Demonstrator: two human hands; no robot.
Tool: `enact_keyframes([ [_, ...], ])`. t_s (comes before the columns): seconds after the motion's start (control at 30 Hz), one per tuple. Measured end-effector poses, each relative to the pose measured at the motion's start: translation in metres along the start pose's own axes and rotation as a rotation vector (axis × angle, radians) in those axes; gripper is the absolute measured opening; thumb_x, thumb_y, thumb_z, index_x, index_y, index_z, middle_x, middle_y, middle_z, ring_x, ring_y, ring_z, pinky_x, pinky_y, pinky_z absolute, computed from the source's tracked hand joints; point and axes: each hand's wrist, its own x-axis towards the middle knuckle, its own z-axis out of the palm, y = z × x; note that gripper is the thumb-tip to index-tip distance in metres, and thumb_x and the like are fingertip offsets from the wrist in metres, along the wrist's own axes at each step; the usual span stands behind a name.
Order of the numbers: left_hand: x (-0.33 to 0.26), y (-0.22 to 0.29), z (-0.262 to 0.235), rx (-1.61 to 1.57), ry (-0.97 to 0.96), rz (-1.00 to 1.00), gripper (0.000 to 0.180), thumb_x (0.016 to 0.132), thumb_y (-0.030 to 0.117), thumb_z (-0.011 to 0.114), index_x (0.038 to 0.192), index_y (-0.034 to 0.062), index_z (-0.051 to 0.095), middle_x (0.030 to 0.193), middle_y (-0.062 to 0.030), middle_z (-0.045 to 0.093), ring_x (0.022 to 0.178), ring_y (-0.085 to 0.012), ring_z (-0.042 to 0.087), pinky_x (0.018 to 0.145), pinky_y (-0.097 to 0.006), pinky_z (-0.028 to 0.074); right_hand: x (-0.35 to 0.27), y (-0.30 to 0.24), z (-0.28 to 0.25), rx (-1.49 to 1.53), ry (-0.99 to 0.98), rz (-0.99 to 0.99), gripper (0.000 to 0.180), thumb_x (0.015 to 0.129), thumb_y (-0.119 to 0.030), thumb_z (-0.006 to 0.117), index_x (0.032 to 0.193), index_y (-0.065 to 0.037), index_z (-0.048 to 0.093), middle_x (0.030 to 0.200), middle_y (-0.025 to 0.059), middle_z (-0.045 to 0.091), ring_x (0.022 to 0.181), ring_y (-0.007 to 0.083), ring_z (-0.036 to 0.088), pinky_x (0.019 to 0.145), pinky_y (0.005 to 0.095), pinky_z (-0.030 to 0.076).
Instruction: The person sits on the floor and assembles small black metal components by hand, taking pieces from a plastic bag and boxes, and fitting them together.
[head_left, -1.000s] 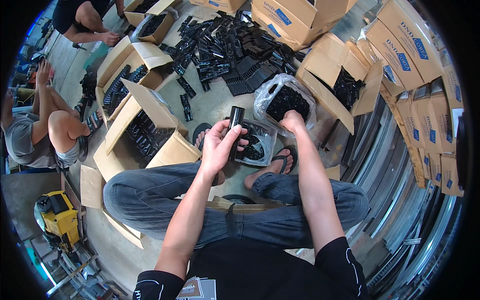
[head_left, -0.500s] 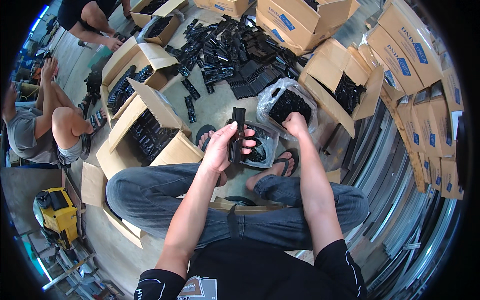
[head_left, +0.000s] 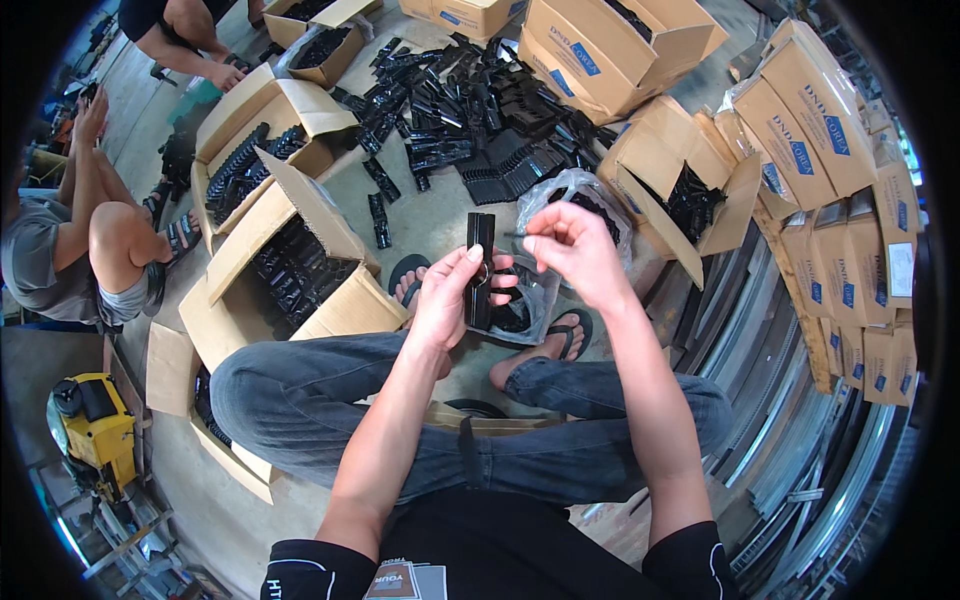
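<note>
My left hand (head_left: 447, 296) grips a long black grooved piece (head_left: 481, 235), held upright between thumb and fingers above my lap. To its right, my right hand (head_left: 578, 250) is raised with thumb and forefinger pinched on a small dark piece (head_left: 516, 236), too small to name. Partly hidden behind that hand is a transparent plastic bag (head_left: 541, 192) of small black parts. A second plastic bag (head_left: 541, 318) with black parts inside lies between my feet, below the held piece.
Black pieces (head_left: 440, 110) are heaped on the floor ahead. Open cartons of black parts stand left (head_left: 325, 225) and right (head_left: 745, 205). Long metal profiles (head_left: 740, 350) and stacked cartons (head_left: 850, 250) line the right. Another person (head_left: 60, 245) sits at left; a second person's hand (head_left: 226, 77) shows far left.
My right hand has come up out of the bag of small parts and moved left toward the black piece, with a small dark piece pinched in its fingers. The left hand has barely moved.
</note>
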Motion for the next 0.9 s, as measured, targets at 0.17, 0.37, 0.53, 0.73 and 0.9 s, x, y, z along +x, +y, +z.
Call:
enact_keyframes([
  [0.17,0.002,-0.005,0.006,-0.001,-0.021,-0.005,0.027,0.102,0.023,0.059,0.116,0.0003,0.062,0.107,-0.0131,0.071,0.092,-0.0188,0.072,0.072,-0.03,0.061,-0.028,0.026,0.015,0.165,0.095,0.026,0.01,0.089,0.001,0.069,0.098,0.002,0.063,0.084,0.0046,0.065,0.069,0.0086,0.06,0.061,0.0228,0.05],
  [0.37,0.004,-0.002,0.012,0.193,-0.059,0.017,0.028,0.101,0.023,0.06,0.118,0.0005,0.062,0.108,-0.0128,0.071,0.099,-0.0196,0.07,0.078,-0.031,0.06,-0.031,0.04,0.011,0.399,0.157,0.016,0.01,0.09,0.001,0.068,0.099,0.002,0.064,0.087,0.0071,0.067,0.069,0.0107,0.061,0.063,0.0254,0.052],
  [0.53,0.004,-0.011,0.01,0.261,-0.066,0.013,0.027,0.101,0.02,0.061,0.119,0.0,0.063,0.106,-0.0111,0.071,0.097,-0.018,0.07,0.078,-0.031,0.06,-0.03,0.042,0.016,0.187,0.131,-0.002,0.01,0.091,-0.003,0.069,0.097,0.003,0.064,0.085,0.0065,0.067,0.068,0.009,0.06,0.06,0.0232,0.051],
  [0.73,0.002,-0.014,0.015,0.321,-0.047,0.064,0.027,0.1,0.017,0.062,0.121,-0.0011,0.063,0.102,-0.0076,0.071,0.092,-0.013,0.068,0.079,-0.027,0.057,-0.032,0.054,0.017,0.453,0.137,0.027,0.008,0.093,-0.002,0.065,0.099,0.004,0.064,0.085,0.0067,0.066,0.068,0.0106,0.061,0.061,0.0254,0.052],
  [0.9,-0.001,-0.018,0.021,0.386,-0.018,0.143,0.028,0.097,0.014,0.067,0.118,-0.0026,0.064,0.099,-0.0039,0.07,0.086,-0.0081,0.065,0.076,-0.023,0.054,-0.034,0.059,0.014,0.642,0.119,0.112,0.009,0.095,-0.003,0.062,0.102,0.004,0.064,0.085,0.0073,0.066,0.067,0.0121,0.062,0.061,0.0277,0.052],
])
